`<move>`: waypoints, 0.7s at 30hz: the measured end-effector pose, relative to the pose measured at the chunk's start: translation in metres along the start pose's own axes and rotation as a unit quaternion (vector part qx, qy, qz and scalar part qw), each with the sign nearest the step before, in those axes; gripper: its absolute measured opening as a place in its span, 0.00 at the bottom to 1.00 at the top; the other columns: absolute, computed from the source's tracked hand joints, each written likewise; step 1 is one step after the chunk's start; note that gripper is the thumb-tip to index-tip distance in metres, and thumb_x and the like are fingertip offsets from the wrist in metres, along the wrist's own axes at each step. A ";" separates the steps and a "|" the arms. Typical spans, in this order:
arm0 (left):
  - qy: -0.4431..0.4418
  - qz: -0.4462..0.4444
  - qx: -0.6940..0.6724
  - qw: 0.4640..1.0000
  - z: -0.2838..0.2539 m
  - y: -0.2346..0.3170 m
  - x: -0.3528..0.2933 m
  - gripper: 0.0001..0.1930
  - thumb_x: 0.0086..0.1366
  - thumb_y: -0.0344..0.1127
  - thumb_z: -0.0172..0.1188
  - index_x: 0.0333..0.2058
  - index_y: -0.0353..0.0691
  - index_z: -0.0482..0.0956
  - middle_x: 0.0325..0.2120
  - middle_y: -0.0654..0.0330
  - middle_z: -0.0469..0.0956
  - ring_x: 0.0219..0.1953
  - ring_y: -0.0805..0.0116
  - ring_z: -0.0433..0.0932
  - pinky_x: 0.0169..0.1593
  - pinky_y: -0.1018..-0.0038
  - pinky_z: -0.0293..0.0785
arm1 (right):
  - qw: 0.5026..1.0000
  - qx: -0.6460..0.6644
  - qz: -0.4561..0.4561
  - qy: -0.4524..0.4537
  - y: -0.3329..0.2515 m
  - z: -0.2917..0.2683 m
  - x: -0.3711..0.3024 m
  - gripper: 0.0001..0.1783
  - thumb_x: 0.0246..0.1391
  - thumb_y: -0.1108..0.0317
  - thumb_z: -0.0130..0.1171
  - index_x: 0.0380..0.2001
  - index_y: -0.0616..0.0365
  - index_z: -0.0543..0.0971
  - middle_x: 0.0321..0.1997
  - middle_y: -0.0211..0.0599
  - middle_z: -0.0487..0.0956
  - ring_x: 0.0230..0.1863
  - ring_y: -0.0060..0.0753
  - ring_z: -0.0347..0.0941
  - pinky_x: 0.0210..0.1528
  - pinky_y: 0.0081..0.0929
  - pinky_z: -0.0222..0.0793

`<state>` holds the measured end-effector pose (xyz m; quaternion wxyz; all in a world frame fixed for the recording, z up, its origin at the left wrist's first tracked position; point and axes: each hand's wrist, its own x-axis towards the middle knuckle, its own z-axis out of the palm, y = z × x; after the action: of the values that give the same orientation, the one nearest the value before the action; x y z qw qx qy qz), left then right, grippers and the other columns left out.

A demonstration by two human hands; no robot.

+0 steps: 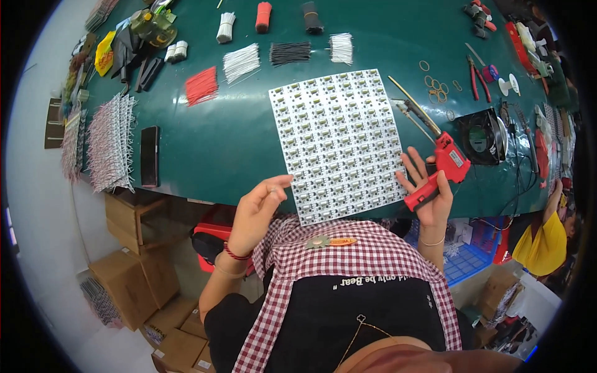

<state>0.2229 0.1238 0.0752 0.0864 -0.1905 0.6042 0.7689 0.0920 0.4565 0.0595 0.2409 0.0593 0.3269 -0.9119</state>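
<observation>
A white panel of small circuit boards [339,146] lies in front of me, its near edge reaching past the table's edge. My left hand [261,202] is at the panel's left edge, fingers curled and index fingertip against it. In my right hand [435,202] rests a red soldering gun [452,158], its handle lying across the palm under the thumb while other fingers stretch toward the panel's right edge. The gun's long metal tip points away and to the left, beside the panel's far right corner.
Beyond the panel lie red wires [201,86], white wires [241,63] and black wires [290,53]. A phone [150,156] and wired panels [112,142] are left. Rightward are rubber bands [438,90], red-handled pliers [477,81] and a black fan [482,137]. Another person's arm shows far right.
</observation>
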 end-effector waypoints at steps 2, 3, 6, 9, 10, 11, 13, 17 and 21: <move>0.001 0.062 0.087 0.994 0.006 0.003 0.003 0.09 0.70 0.26 0.44 0.34 0.33 0.73 0.42 0.53 0.78 0.45 0.68 0.77 0.48 0.75 0.73 | 0.999 -0.012 -0.040 0.014 0.003 0.001 -0.003 0.18 0.63 0.60 0.49 0.52 0.58 0.66 0.66 0.60 0.58 0.70 0.54 0.51 0.66 0.58 0.56; -0.006 0.075 0.069 0.995 0.007 -0.003 0.007 0.09 0.71 0.27 0.42 0.35 0.32 0.72 0.28 0.60 0.77 0.34 0.74 0.78 0.40 0.78 0.75 | 0.999 -0.008 -0.050 0.019 0.006 0.006 -0.005 0.18 0.63 0.61 0.49 0.52 0.58 0.66 0.63 0.57 0.64 0.66 0.52 0.58 0.65 0.57 0.58; 0.021 0.109 0.041 0.993 0.006 -0.026 0.018 0.10 0.72 0.29 0.42 0.36 0.31 0.72 0.27 0.62 0.73 0.32 0.75 0.76 0.40 0.77 0.75 | 0.998 -0.013 -0.052 -0.019 0.009 0.010 -0.008 0.20 0.63 0.60 0.49 0.53 0.58 0.66 0.56 0.54 0.70 0.58 0.47 0.68 0.62 0.54 0.63; 0.005 0.136 0.019 0.991 0.008 -0.037 0.019 0.12 0.74 0.34 0.43 0.36 0.33 0.71 0.30 0.61 0.71 0.32 0.74 0.74 0.39 0.76 0.74 | 0.996 -0.059 -0.061 -0.024 0.021 0.033 -0.013 0.21 0.63 0.60 0.51 0.55 0.59 0.66 0.47 0.49 0.74 0.47 0.40 0.74 0.53 0.47 0.72; -0.005 0.135 -0.010 0.991 0.008 -0.040 0.018 0.12 0.74 0.34 0.43 0.36 0.33 0.71 0.30 0.61 0.71 0.32 0.73 0.74 0.39 0.76 0.74 | 0.996 -0.057 -0.061 -0.021 0.027 0.037 -0.015 0.21 0.63 0.60 0.51 0.55 0.59 0.66 0.47 0.49 0.74 0.47 0.40 0.74 0.53 0.47 0.72; -0.015 0.129 -0.044 0.991 0.010 -0.041 0.016 0.10 0.73 0.33 0.44 0.38 0.33 0.71 0.30 0.60 0.73 0.34 0.73 0.76 0.37 0.76 0.75 | 0.994 -0.087 -0.064 -0.028 0.033 0.041 -0.017 0.22 0.62 0.60 0.52 0.55 0.60 0.66 0.45 0.48 0.75 0.44 0.38 0.75 0.49 0.44 0.74; -0.013 0.085 -0.068 0.994 0.018 -0.037 0.012 0.10 0.73 0.33 0.45 0.38 0.33 0.72 0.31 0.60 0.75 0.33 0.73 0.77 0.35 0.78 0.75 | 0.989 -0.128 -0.070 0.008 0.050 0.058 -0.021 0.23 0.60 0.65 0.56 0.56 0.62 0.67 0.39 0.44 0.77 0.35 0.33 0.76 0.39 0.34 0.75; -0.044 0.008 -0.068 0.997 0.029 -0.026 0.003 0.09 0.71 0.29 0.45 0.41 0.32 0.74 0.29 0.59 0.77 0.25 0.76 0.77 0.24 0.84 0.69 | 0.978 -0.204 -0.010 0.047 0.079 0.082 -0.025 0.21 0.56 0.74 0.57 0.53 0.65 0.69 0.34 0.39 0.77 0.28 0.25 0.74 0.32 0.22 0.71; -0.078 -0.009 -0.032 0.996 0.040 -0.030 -0.001 0.09 0.69 0.28 0.48 0.39 0.32 0.77 0.25 0.62 0.77 0.20 0.80 0.73 0.22 0.85 0.65 | 0.949 -0.305 0.061 0.042 0.097 0.102 -0.022 0.23 0.55 0.72 0.60 0.53 0.66 0.70 0.29 0.32 0.75 0.25 0.20 0.69 0.29 0.20 0.67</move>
<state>0.2271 0.1697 0.0568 0.1342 -0.1382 0.5685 0.7998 0.1625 0.3371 0.0898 0.2884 0.0409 0.5954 -0.7488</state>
